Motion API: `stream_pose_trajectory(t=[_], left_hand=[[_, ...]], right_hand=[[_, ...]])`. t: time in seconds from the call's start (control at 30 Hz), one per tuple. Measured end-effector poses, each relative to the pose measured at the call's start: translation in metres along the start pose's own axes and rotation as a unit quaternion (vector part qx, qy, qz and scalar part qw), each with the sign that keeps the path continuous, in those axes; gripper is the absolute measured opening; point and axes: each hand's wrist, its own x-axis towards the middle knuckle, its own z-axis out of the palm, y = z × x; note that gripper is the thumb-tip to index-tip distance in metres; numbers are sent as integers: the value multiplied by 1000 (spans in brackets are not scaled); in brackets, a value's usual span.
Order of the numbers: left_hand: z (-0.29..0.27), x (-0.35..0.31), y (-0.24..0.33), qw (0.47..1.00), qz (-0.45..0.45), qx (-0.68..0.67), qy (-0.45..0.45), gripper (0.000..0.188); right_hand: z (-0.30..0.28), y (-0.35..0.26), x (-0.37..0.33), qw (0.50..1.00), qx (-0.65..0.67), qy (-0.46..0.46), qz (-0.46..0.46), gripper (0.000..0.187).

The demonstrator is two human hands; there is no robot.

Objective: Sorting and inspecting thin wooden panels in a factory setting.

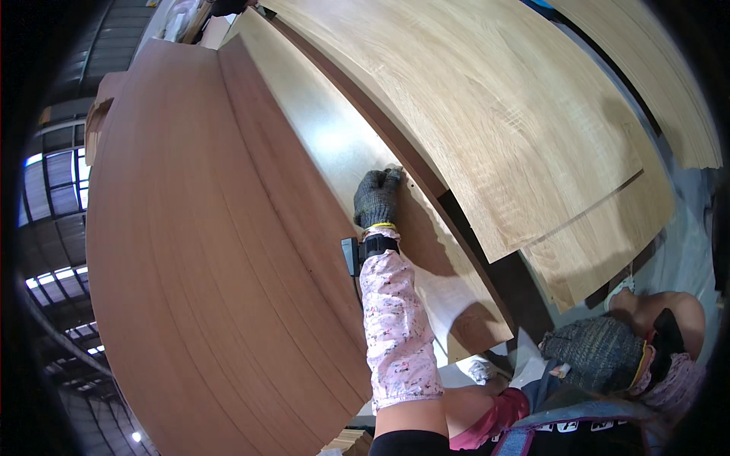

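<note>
My left hand [378,199], in a dark grey knit glove, rests on a long pale board [327,129] near its right edge. Its fingers are curled in, and a small light bit shows at the fingertips, too small to name. A floral pink sleeve covers that forearm, with a black strap and a small device [350,257] at the wrist. At the lower right, my right hand [597,353], gloved alike, is held close to my body by a blue-edged apron [601,414]. Its fingers bend inward, and what they hold, if anything, is hidden.
Reddish-brown panels [205,228] stand along the left of the pale board. To its right lie wood-grain boards [487,114], overlapping, with a corner jutting toward me. More boards [661,76] are stacked at the far right. A steel-framed roof [65,197] shows at the left.
</note>
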Motion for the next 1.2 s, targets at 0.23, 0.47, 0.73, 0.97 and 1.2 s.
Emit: stream_pose_trajectory(t=[0.23, 0.47, 0.73, 0.97, 1.2], left_hand=[[-5, -9, -7, 999, -3, -43, -26, 45], [-7, -12, -2, 997, -24, -38, -57, 46], [-10, -5, -3, 1000, -2, 9, -9, 40], [11, -26, -20, 973, 209, -34, 89, 20], [10, -34, -21, 953, 268, 0, 139, 25]], right_hand=[[1, 4, 3, 999, 10, 12, -28, 41], [-1, -1, 5, 999, -6, 34, -36, 40], [4, -4, 7, 999, 31, 34, -23, 39], [10, 5, 9, 996, -28, 71, -51, 37], [13, 7, 6, 993, -41, 94, -54, 38]])
